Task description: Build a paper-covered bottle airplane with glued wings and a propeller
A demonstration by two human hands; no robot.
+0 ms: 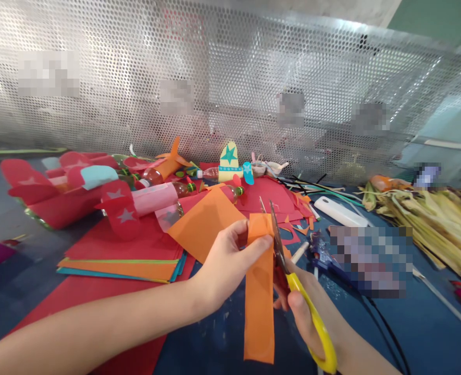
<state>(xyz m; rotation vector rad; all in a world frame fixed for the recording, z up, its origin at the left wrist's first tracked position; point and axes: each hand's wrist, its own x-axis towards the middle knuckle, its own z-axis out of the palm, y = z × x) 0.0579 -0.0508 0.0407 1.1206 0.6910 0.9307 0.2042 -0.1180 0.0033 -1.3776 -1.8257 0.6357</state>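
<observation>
My left hand [230,258] pinches an orange paper strip [259,312] near its upper end, thumb on the front. The strip hangs upright in front of the blue table. In my right hand [308,304] are scissors [318,333] with yellow handles, the thumb through one loop. Their blades [277,237] point up and stand apart at the strip's top right edge; one blade passes behind the paper. Some right fingers are partly hidden behind the strip and scissors. Behind my left hand lies an orange sheet [204,221].
Colored sheets [116,268] are stacked at the left. Red paper-covered bottle shapes [70,200] and a yellow-and-blue decorated bottle [230,169] stand behind. To the right are a white-handled tool [341,212], a black cable [388,325] and dried husks [421,219]. A perforated metal screen [253,67] rises beyond.
</observation>
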